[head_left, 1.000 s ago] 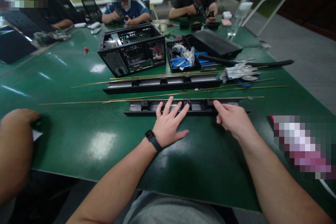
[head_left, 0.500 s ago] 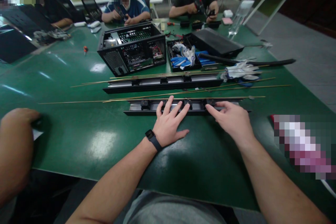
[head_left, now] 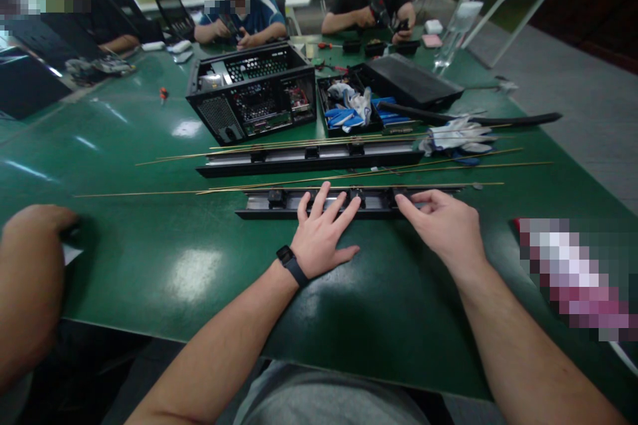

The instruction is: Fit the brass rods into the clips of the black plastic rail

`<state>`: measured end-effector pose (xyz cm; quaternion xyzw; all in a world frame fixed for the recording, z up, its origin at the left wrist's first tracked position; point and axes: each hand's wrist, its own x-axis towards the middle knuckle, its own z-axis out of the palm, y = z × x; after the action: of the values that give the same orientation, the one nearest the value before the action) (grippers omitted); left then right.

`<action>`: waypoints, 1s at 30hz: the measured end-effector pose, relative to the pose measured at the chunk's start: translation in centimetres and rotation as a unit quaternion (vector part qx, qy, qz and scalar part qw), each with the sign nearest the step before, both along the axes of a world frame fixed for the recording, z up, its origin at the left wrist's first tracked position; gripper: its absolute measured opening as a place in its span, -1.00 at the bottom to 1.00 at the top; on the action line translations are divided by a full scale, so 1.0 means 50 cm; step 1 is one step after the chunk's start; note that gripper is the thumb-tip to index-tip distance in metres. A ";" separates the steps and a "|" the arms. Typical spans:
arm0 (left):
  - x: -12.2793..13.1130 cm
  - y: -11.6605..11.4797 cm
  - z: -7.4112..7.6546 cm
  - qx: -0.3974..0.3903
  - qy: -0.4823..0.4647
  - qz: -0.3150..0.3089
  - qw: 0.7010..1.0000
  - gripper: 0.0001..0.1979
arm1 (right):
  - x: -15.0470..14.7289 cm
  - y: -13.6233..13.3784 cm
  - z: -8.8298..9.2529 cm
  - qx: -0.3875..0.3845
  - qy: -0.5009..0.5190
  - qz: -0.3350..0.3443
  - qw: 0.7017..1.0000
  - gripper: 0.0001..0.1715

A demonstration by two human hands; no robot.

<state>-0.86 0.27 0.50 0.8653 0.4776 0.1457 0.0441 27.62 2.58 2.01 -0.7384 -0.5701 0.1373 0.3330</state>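
A long black rail (head_left: 319, 214) with a silver inner channel lies crosswise in front of me. Several small black blocks sit along it, one of them a block (head_left: 276, 198) near its left end. My left hand (head_left: 321, 232), fingers spread, rests over the middle of the rail, fingertips at the channel; a dark watch is on that wrist. At the right part of the rail, my right hand (head_left: 446, 226) has its thumb and curled fingers drawn together beside another black block (head_left: 393, 195). Whatever lies between those fingertips is hidden. Thin brass-coloured rods (head_left: 239, 188) run along the rail's far side.
Behind lies a second rail (head_left: 309, 161) with more rods. Farther back are an open computer case (head_left: 254, 93), a black tray (head_left: 326, 121) of gloves, a glove (head_left: 458, 136) and a black tube (head_left: 523, 119). A co-worker's hand (head_left: 37, 222) rests at the left.
My right hand has shifted slightly right along the rail, its thumb tip with it. My left hand stays in place.
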 end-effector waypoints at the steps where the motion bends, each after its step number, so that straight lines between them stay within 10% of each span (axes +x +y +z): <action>1: 0.000 0.000 0.000 0.002 0.000 0.000 1.000 0.03 | 0.004 0.000 0.004 -0.002 0.004 -0.005 1.000 -0.32; 30: 0.000 -0.001 0.000 -0.001 0.000 0.000 1.000 0.03 | -0.016 -0.005 -0.012 0.021 -0.027 -0.002 0.999 -0.36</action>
<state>-0.87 0.24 0.48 0.8653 0.4778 0.1449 0.0448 26.80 2.33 1.44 -0.7360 -0.5799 0.1045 0.3334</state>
